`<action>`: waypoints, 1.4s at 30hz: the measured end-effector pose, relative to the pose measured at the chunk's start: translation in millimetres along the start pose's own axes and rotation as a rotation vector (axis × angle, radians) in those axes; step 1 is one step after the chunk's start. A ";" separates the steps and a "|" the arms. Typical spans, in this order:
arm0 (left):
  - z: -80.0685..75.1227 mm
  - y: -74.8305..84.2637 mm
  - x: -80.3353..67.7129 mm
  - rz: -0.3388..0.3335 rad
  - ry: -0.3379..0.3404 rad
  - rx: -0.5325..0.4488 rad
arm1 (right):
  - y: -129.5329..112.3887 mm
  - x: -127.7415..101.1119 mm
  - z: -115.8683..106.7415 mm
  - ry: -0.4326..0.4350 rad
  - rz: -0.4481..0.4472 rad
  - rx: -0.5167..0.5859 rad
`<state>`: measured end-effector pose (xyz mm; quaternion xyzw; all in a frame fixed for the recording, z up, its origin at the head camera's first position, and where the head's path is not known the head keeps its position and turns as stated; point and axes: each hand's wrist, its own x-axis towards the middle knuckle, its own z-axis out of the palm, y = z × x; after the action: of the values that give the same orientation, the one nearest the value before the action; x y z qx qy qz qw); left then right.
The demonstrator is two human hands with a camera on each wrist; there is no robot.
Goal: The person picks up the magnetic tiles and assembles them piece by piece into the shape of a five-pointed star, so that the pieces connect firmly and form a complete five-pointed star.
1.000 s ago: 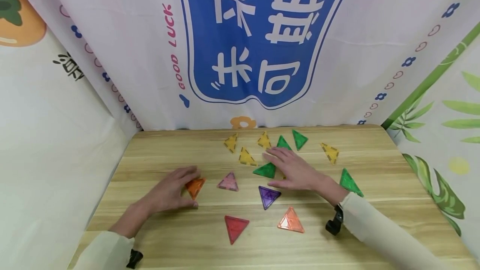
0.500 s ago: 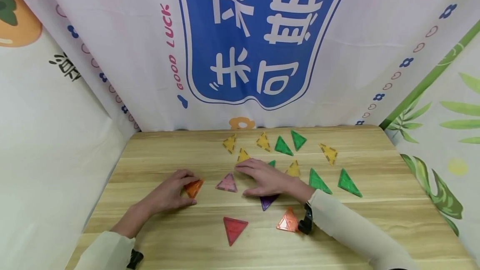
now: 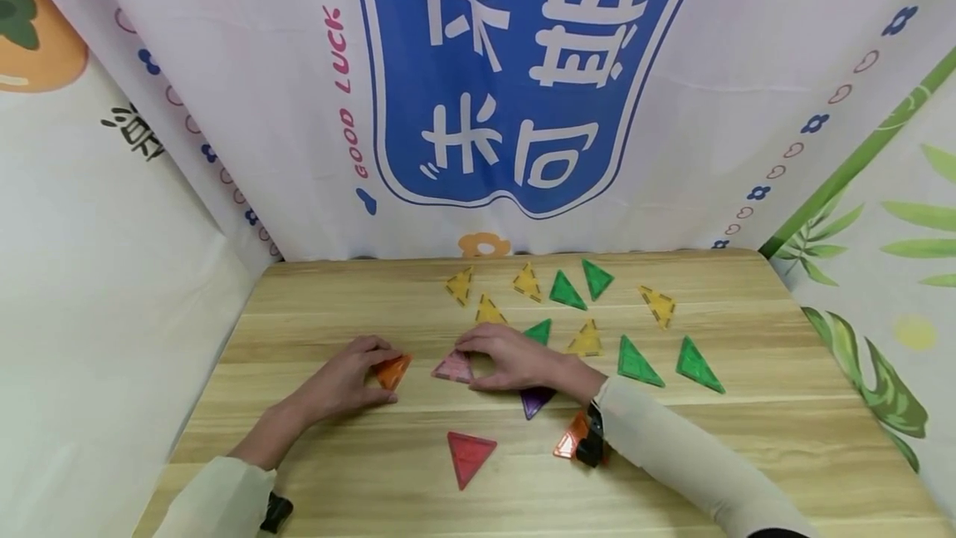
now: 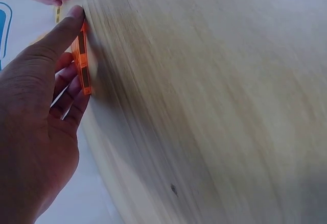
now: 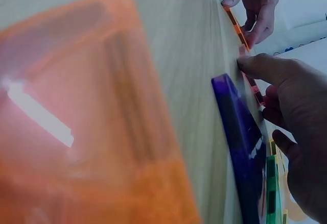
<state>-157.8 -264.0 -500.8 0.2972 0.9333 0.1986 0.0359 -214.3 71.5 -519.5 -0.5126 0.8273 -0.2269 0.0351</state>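
Lt-brown wood tabletop [image 3: 358,471]: L hand [image 3: 343,382], at approx 9 o'clock of R hand [image 3: 517,358], is abt half open, thumb nr side, fingers far side, pinching orange tri. tile [image 3: 392,371]; R hand, likewise half open, pinches pink tri. tile [image 3: 452,367]. Red tile [image 3: 470,458] lies flat approx 6 o'clock from pink; purple tile [image 3: 535,403] approx 4 o'clock, partly hidden by R hand.

On the white cloth [image 3: 709,156] behind the bench [image 3: 336,471], pink-red lettering [image 3: 343,88] reads "GOOD LUCK", turned sideways and running upward. Beside it, a blue panel [image 3: 515,81] bears large white Chinese characters, also sideways: 未来可期. A black character [image 3: 134,131] on the left-hand cloth [image 3: 97,256] is unclear.
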 end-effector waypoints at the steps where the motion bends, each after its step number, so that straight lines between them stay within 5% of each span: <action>1: 0.2 0.6 1.0 -0.003 -0.001 -0.001 | -0.5 1.1 0.1 -0.001 0.006 0.006; 22: 10.5 9.8 25.9 0.080 0.000 0.017 | -12.1 21.0 9.0 -0.060 -0.024 0.041; 32: 9.8 18.8 32.6 0.060 -0.037 -0.030 | -22.6 -1.8 6.0 0.039 -0.106 -0.032; 42: 3.3 20.3 38.6 0.090 -0.075 -0.018 | -50.1 -31.9 1.9 -0.163 -0.247 0.150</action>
<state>-177.9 -225.7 -493.9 0.3456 0.9151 0.1972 0.0649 -157.0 79.9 -506.2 -0.6229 0.7332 -0.2485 0.1122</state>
